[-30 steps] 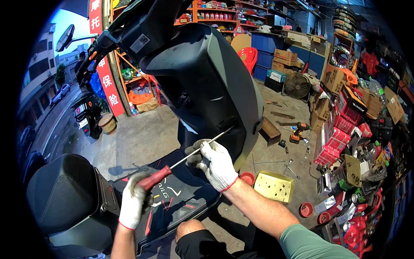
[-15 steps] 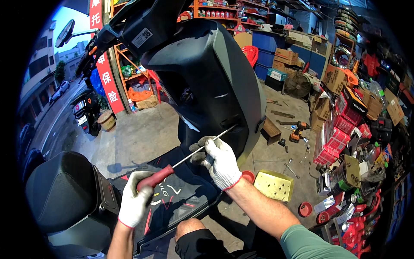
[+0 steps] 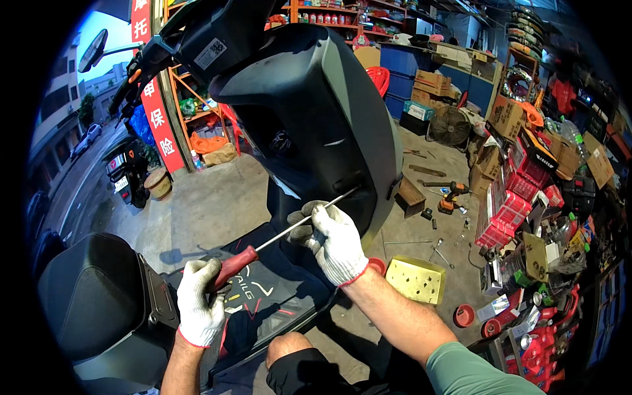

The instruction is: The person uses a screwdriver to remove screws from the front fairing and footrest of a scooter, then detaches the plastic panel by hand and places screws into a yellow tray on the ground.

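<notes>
A long screwdriver (image 3: 238, 262) with a red handle slants up to the right. My left hand (image 3: 201, 299), in a white work glove, is closed around its handle. Higher up, my gloved right hand (image 3: 329, 240) steadies the thin metal shaft between thumb and fingers. The screwdriver's tip meets a dark recess (image 3: 349, 185) low on the inner leg panel of a dark scooter (image 3: 309, 131); the exact contact is too small to make out. Below the shaft lies the scooter's black footboard mat (image 3: 263, 309), marked with red and white lines.
The scooter seat (image 3: 92, 289) stands at the left. On the floor to the right are a yellow tray (image 3: 416, 280), a cordless drill (image 3: 453, 196), a wooden block (image 3: 411, 197) and loose tools. Piled red boxes (image 3: 510, 210) and cartons line the right side.
My left hand has shifted slightly on the handle, its fingers now placed differently. The tip stays at the same recess, and the view has moved a little.
</notes>
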Demonstrator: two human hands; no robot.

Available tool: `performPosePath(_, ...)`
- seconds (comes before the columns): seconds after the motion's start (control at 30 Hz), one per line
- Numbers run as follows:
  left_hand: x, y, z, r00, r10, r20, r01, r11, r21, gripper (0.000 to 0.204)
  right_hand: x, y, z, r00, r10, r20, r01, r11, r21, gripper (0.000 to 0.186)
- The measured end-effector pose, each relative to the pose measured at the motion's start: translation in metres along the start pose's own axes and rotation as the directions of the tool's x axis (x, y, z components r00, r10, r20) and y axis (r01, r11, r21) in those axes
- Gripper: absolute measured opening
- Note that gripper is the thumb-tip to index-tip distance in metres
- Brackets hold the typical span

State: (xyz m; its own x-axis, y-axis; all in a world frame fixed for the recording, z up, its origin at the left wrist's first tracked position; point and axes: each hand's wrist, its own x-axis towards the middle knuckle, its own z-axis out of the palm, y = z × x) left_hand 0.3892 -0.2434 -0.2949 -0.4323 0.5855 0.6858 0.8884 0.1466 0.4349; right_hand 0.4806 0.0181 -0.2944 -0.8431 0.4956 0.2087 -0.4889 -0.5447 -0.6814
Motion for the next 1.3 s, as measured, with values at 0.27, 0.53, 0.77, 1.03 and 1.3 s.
performPosePath(0.27, 0.01, 0.017, -0.014, 0.687, -0.591, 0.423, 0.719, 0.47, -0.511, 0.034, 0.0, 0.002, -0.006, 1.0, 0.003, 0.004, -0.003, 1.0, -0.015, 0.017)
performPosePath(0.53, 0.012, 0.013, -0.027, 0.578, -0.504, 0.642, 0.79, 0.15, -0.594, 0.034, 0.001, -0.006, -0.002, 0.999, -0.002, -0.048, 0.0, 0.998, -0.058, 0.017)
performPosePath(0.77, 0.003, 0.003, -0.006, 0.999, -0.006, 0.034, 0.004, 0.998, 0.066, 0.043, 0.004, -0.003, -0.002, 0.999, -0.013, -0.034, 0.013, 1.0, -0.001, 0.017)
performPosePath(1.03, 0.005, 0.006, -0.001, 0.963, -0.264, 0.056, 0.269, 0.946, -0.18, 0.038, 0.003, -0.005, 0.001, 0.997, -0.029, -0.07, 0.027, 0.999, -0.028, 0.017)
performPosePath(1.3, 0.006, -0.007, -0.018, 0.61, -0.562, 0.559, 0.749, 0.179, -0.638, 0.035, 0.004, -0.005, -0.006, 0.998, -0.027, -0.064, 0.024, 0.998, -0.051, 0.017)
